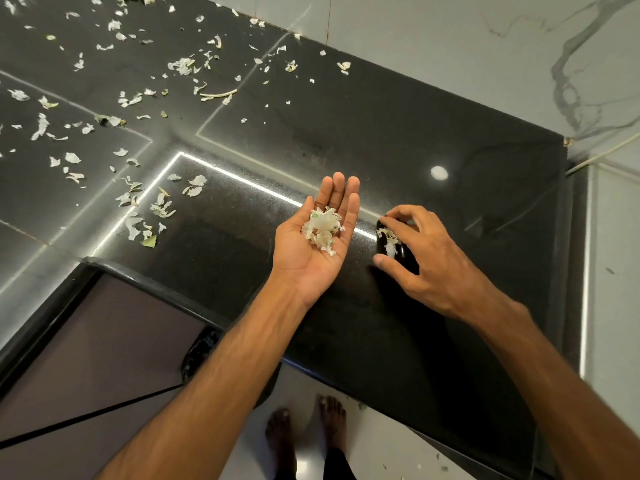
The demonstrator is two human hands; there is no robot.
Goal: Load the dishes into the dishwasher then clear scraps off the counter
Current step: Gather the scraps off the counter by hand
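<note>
Head view: glossy black worktop (346, 133), marble wall (450, 46) behind. Left hand (317, 244) flat, palm up, carrying scraps (322, 230). Right hand (426, 258) half-open, fingers bent round a scrap pile (389, 240). Loose scraps (156, 209) lie left of both.
</note>
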